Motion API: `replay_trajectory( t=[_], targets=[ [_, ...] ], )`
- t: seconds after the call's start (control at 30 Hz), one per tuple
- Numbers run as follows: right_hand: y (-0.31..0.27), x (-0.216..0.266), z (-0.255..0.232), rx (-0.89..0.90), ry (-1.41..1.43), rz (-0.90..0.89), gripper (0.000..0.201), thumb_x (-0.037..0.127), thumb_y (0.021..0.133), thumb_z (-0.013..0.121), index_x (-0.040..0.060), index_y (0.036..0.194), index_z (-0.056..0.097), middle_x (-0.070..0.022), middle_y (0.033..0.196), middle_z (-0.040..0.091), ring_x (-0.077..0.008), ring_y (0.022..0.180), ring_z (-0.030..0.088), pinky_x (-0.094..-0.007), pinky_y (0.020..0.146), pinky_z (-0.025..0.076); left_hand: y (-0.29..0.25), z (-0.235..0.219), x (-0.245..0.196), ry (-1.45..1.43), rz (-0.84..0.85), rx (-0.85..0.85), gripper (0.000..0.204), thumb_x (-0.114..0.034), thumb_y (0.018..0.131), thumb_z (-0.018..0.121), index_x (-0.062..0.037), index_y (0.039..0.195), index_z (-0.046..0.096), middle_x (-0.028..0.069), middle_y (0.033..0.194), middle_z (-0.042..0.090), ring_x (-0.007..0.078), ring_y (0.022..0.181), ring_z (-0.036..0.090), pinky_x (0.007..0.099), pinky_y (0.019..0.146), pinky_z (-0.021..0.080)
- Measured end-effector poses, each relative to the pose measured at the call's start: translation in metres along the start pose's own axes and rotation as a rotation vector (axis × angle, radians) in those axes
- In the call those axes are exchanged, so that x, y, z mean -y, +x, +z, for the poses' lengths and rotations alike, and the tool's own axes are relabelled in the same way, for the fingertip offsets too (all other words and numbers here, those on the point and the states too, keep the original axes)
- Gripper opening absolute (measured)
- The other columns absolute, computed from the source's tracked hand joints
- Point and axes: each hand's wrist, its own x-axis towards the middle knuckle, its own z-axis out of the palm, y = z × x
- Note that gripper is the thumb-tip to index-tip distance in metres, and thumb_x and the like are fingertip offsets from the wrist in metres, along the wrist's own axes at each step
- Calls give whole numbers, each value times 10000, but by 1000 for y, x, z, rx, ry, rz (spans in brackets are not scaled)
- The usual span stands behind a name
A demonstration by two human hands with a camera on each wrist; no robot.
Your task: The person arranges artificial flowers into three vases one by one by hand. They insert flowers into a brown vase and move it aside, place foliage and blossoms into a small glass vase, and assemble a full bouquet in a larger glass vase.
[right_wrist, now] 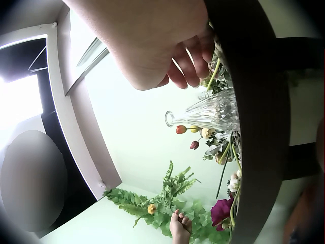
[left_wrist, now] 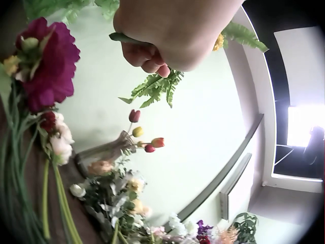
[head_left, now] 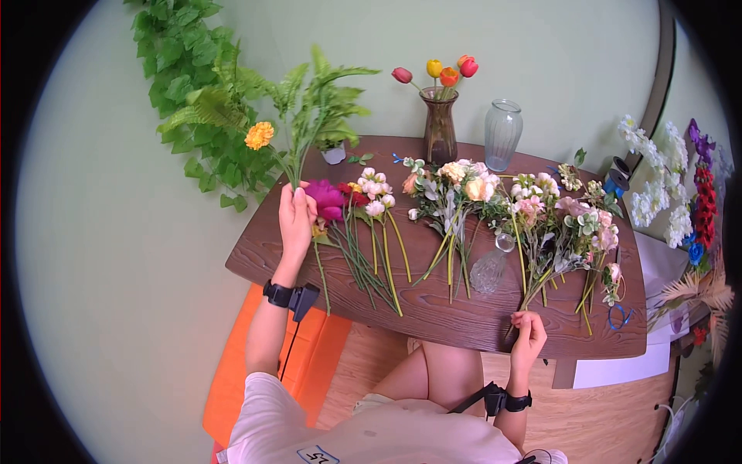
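My left hand point(head_left: 297, 216) is raised over the table's left end and grips the stems of a green fern spray point(head_left: 313, 108) and an orange-yellow flower point(head_left: 260, 135). A cut stem end point(left_wrist: 124, 38) pokes out of the fist in the left wrist view. Just beyond that hand, a purple flower point(head_left: 325, 199) lies on the table. My right hand point(head_left: 528, 336) is at the table's front edge with loosely bent fingers, close to the stem ends of a pink and white flower bunch point(head_left: 533, 205); in the right wrist view no object shows in its fingers point(right_wrist: 185, 66).
Several flower bunches lie across the dark wooden table point(head_left: 371, 321). A small clear glass vase point(head_left: 488, 271) stands among them. Behind are a brown vase point(head_left: 440, 127) holding tulips point(head_left: 449, 76) and a tall clear vase point(head_left: 503, 135). Ivy point(head_left: 174, 69) hangs at left; blue ribbon spools point(head_left: 617, 182) sit at right.
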Motion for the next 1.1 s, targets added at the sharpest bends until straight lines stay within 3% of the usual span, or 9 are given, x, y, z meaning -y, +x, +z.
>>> replay_trajectory(
  t=[0.07,0.2,0.33,0.47,0.5,0.57,0.73,0.83,1.1],
  targets=[
    [7,15,-2,-6,21,8,171,66,903,454,-29,828,576,-44,754,561,-96,682,508,-222,646,415,-7,19,-18,-118,-31,112,217,-244,970,353,-56,1031,441,-17,593,438,24,447,335,162,395,240],
    [35,83,0,268,118,-86,214,90,899,473,-33,1032,587,-94,899,619,-78,610,512,-209,565,435,-25,69,-62,-272,-53,324,217,-234,966,359,-45,1038,438,-7,606,453,26,459,337,153,419,255],
    [75,156,21,509,222,-85,388,120,901,475,-19,1260,426,-135,997,612,-70,592,533,-208,528,465,-41,123,-96,-394,-66,588,232,-222,966,354,-23,1052,436,-6,613,457,23,484,347,147,441,275],
    [130,176,39,447,312,96,516,299,872,558,-89,1192,446,-119,738,626,-118,509,546,-222,507,459,-49,167,-113,-428,-15,801,264,-237,969,340,-20,1068,453,5,625,474,34,495,362,150,465,291],
    [144,181,40,452,311,29,530,406,848,568,-86,1045,556,-78,589,586,-121,489,544,-219,494,448,-48,175,-116,-435,-9,815,264,-237,969,340,-20,1068,453,5,625,474,34,495,362,150,465,291],
    [158,195,38,394,287,-101,489,424,859,541,-54,906,631,-73,594,595,-94,492,535,-218,490,434,-44,189,-121,-387,-39,902,266,-236,961,372,-16,1068,477,-1,635,479,43,526,395,160,490,322],
    [170,221,29,342,186,-235,387,343,906,494,-26,960,597,-112,830,635,-81,501,470,-204,496,403,-28,214,-141,-407,75,922,318,-203,934,459,3,1177,466,29,840,569,85,760,536,232,703,432],
    [179,230,23,374,162,-312,385,346,900,507,-27,942,598,-111,847,635,-78,507,471,-200,493,395,-12,228,-152,-550,138,690,277,-154,898,537,26,1107,516,69,967,609,100,930,562,239,801,447],
    [190,208,19,397,-5,-303,419,374,892,510,-29,927,620,-83,809,640,-76,522,508,-215,496,423,-6,241,-144,-570,81,640,167,-114,875,568,26,964,557,75,912,635,109,865,595,243,775,464]
  ],
)
